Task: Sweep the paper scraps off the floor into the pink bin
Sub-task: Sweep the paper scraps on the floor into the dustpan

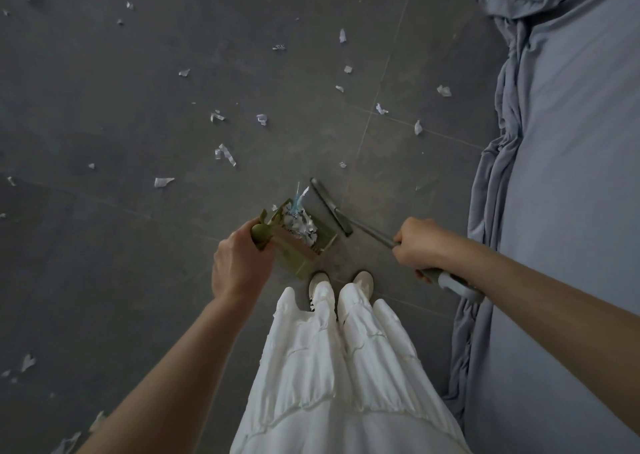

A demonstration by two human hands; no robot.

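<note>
- The left hand (239,263) grips the green dustpan (299,237) by its handle, fingers curled round it; the pan sits just in front of the shoes (341,283), already loaded with a heap of scraps.
- The right hand (420,245) holds the broom (332,207) shaft, fingers wrapped round it; its grey head rests on the floor (104,107) just right of the dustpan.
- Many paper scraps (225,153) lie scattered beyond the dustpan and to its left.
- The pink bin is not in view.
- Risk: the heap looks light and loose, so tilting or swinging the dustpan could spill it.
- Risk: a wide broom stroke right of the dustpan could snag the bedsheet (498,176).
</note>
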